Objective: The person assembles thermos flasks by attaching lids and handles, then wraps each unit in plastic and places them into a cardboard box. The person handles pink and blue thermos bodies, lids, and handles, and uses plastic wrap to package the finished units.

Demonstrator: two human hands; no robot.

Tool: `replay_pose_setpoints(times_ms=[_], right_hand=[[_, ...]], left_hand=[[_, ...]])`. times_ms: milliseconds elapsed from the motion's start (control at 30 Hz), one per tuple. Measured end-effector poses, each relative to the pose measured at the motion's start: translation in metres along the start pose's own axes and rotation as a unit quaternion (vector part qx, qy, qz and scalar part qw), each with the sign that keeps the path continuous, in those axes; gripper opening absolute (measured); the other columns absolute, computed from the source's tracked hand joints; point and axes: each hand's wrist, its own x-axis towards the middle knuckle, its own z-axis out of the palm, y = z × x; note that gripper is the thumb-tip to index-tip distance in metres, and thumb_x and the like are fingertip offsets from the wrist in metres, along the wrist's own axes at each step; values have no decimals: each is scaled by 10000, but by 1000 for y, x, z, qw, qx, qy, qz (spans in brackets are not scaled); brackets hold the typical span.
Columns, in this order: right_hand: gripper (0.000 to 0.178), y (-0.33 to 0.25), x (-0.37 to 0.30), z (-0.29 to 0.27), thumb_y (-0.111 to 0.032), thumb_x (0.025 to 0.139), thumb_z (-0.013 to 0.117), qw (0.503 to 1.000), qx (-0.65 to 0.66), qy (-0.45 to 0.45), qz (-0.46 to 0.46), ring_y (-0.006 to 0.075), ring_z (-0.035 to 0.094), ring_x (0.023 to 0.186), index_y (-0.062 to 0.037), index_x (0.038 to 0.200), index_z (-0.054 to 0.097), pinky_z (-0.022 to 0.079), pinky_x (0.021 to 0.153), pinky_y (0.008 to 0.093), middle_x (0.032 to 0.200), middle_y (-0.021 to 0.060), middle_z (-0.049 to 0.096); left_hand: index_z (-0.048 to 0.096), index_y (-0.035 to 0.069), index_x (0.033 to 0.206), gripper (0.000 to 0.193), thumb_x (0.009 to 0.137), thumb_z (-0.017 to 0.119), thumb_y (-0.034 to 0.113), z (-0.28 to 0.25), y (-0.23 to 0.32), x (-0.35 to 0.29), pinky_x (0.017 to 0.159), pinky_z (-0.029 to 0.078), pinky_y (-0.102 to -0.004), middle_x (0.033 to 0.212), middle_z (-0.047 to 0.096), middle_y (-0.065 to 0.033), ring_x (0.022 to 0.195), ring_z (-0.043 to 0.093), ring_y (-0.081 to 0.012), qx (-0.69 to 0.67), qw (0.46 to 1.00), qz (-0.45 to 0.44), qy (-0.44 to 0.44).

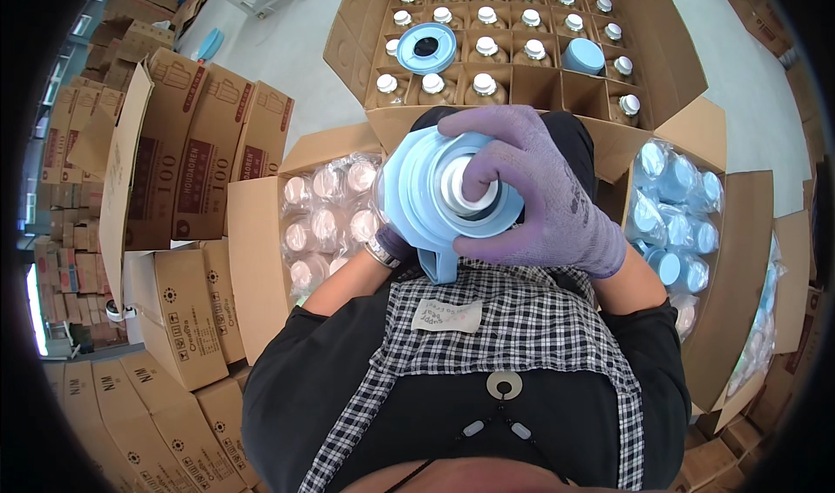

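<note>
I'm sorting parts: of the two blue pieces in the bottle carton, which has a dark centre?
The left blue ring: it circles a dark centre; the right blue cylinder has a plain top.

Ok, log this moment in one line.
right hand: gripping blue handled container near white cap; left hand: mostly hidden behind container; ahead: carton of white-capped bottles

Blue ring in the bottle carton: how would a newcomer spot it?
Find the open carton at the top, holding white-capped bottles. Left of centre lies the blue ring. Unlike the solid-topped round blue piece further right, its middle is a dark hole.
</note>
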Motion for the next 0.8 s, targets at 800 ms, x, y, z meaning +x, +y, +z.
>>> replay_pose_setpoints(times_ms=[800], right_hand=[[912, 45, -39, 27, -100, 665, 853, 987, 84, 71, 120, 311, 538, 1306, -64, 1472, 431, 437, 1124, 423, 1384, 154, 516]], left_hand=[[470, 32, 1488, 802, 849, 821, 367, -99, -20, 14, 1097, 461, -377, 1414, 592, -136, 1280, 584, -268, 209, 976, 52, -19]])
